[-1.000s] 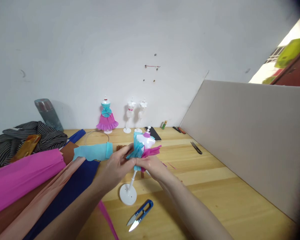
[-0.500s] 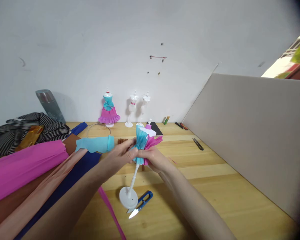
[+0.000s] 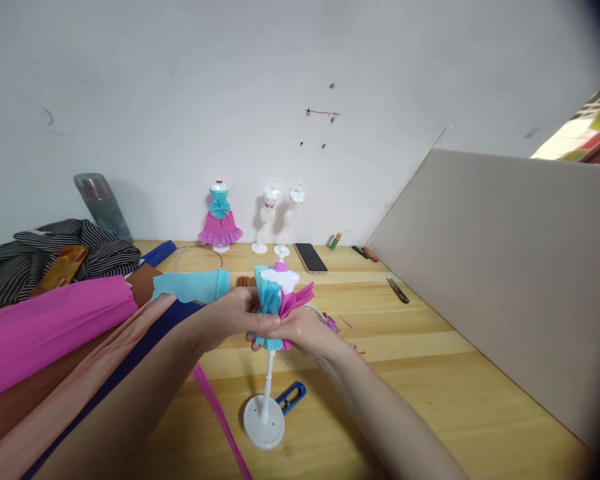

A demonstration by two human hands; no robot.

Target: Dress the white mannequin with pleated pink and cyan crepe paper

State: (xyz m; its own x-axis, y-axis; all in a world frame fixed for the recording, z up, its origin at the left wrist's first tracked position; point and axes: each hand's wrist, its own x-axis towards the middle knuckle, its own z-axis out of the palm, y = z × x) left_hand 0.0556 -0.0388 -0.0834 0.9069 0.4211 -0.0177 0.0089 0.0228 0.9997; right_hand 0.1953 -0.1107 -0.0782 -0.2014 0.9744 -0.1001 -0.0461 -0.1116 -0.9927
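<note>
You now have the small white plastic dress-form mannequin (image 3: 280,277) almost upright over the wooden surface (image 3: 430,380); a second ago it leaned, with its foot swung out to the left. Its round white base (image 3: 264,427) has come across the blue-handled thread snips (image 3: 301,389), hiding the blades that lay in plain sight. You can't tell from here whether it rests on them or hangs above.

Your left hand (image 3: 237,313) is pinched tight, thumb on the folds of the pleated turquoise crepe paper (image 3: 269,293). Those folds splayed sideways a second ago; now they run upright from the shoulder to below your fingers. Your right hand (image 3: 305,332) curls firmly around the other side of the waist, beside the bunched magenta crepe paper (image 3: 296,298), whose loose end juts out to the right.

For the work in hand, the paper looks better aligned along the bodice, but seems to depend on your grip: no fastening shows at the waist, though your fingers could be covering one. Behind, the black smartphone (image 3: 311,258) is no longer hidden by the mannequin's head.
</note>
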